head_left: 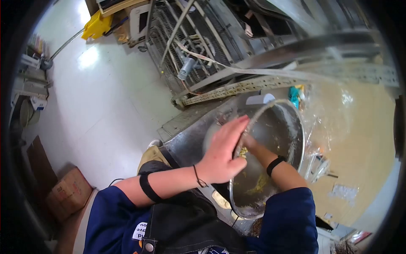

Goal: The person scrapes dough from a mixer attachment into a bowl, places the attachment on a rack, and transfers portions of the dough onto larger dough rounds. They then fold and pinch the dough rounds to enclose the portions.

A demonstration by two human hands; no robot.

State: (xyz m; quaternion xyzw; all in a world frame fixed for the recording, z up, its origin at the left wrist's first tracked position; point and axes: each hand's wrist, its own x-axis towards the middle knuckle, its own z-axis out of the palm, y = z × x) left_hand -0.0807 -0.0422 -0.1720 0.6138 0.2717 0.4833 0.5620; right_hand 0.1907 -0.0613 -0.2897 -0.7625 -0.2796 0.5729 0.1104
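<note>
Commercial kitchen or food-preparation back room: stainless-steel worktop (190, 139), large metal mixing bowl (292, 139), wire racking (190, 51), pale hard floor (105, 97), cardboard box (69, 192), yellow wet-floor sign (96, 26).

Bright overhead light, glaring off the glossy pale floor (91, 57). Heavy fisheye bending and black vignette at the edges. Slight blur across the clear plastic sheet (334, 114).
</note>
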